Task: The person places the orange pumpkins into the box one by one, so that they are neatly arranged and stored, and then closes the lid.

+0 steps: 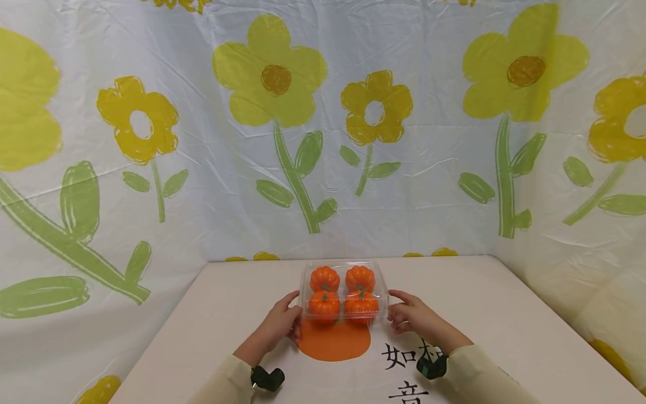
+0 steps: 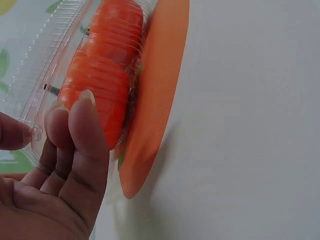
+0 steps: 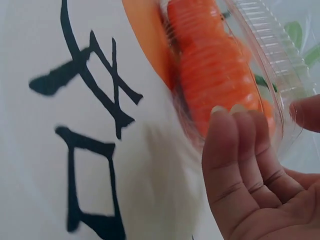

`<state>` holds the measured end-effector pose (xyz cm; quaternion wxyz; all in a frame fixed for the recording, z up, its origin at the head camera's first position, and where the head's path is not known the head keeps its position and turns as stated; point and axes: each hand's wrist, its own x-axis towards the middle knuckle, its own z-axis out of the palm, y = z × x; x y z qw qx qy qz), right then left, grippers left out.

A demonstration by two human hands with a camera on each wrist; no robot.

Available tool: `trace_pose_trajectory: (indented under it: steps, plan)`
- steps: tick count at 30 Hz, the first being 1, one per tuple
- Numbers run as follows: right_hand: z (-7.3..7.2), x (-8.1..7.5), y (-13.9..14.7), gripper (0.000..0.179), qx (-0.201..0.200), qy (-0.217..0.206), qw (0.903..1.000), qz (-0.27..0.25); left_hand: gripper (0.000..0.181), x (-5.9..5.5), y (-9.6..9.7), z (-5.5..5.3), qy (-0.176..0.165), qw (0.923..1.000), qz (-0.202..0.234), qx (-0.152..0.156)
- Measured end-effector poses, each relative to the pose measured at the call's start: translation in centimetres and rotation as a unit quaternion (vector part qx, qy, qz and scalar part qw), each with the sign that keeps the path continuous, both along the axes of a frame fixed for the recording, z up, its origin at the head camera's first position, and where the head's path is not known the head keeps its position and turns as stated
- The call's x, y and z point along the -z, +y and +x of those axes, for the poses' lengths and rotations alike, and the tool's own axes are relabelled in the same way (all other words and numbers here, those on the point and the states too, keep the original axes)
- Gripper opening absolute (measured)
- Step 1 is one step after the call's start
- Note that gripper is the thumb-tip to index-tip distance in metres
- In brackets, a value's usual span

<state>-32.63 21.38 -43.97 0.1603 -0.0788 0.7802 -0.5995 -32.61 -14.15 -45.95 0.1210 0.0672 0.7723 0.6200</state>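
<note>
A clear plastic clamshell box (image 1: 345,268) holds several orange pumpkins (image 1: 324,306) with green stems. At its left side, my left hand (image 1: 278,322) grips the box with bent fingers; in the left wrist view the fingertips (image 2: 86,100) lie against the side wall and another digit meets the rim. My right hand (image 1: 415,315) grips the opposite side in much the same way, its fingertips (image 3: 220,112) showing by the wall in the right wrist view. Parts of both hands' contact are hidden from the head view.
The box is over a pale table cover (image 1: 242,292) printed with an orange circle (image 1: 335,342) and black characters (image 1: 398,356). Flower-patterned curtains (image 1: 419,213) enclose the back and sides. A dark band with a device (image 1: 267,379) sits on each wrist.
</note>
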Motion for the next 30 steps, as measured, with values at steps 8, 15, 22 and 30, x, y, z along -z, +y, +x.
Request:
trace_pose_trajectory:
  steps: [8,15,22,30]
  plan:
    - [-0.02,0.36,-0.22,0.064,-0.01,-0.018,0.9987,-0.046,0.064,-0.21,0.13,0.25,-0.022,0.9987,0.047,0.005]
    - [0.35,0.28,-0.53,0.063,0.004,-0.025,0.9977,-0.062,0.065,0.0,0.41,0.23,-0.026,0.9976,0.063,-0.004]
    - [0.37,0.4,-0.68,0.063,0.013,-0.02,0.997,-0.073,0.068,0.21,0.56,0.18,-0.021,0.9972,0.071,-0.013]
    - [0.35,0.52,-0.67,0.063,0.013,-0.015,0.9973,-0.071,0.068,0.15,0.49,0.4,-0.011,0.9973,0.07,-0.017]
